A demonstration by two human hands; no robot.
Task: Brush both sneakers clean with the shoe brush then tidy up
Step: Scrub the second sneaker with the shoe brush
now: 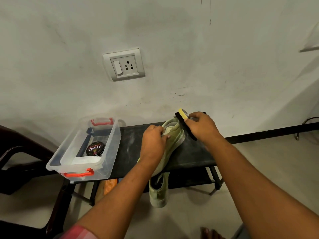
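Note:
A pale green sneaker (173, 135) is held up above the black rack top (193, 152), and my left hand (152, 144) grips it around the upper. My right hand (202, 126) holds a shoe brush (183, 122) with a yellow back and black bristles. The bristles press against the sneaker's right side near the heel. The second pale green sneaker (158, 192) stands on the floor in front of the rack, partly hidden behind my left forearm.
A clear plastic box (110, 145) with red handles sits on the rack's left end, holding a black polish tin (95, 148) and a white cloth (86, 160). A dark chair (20, 152) stands at the left. The wall with a socket (124, 65) is close behind.

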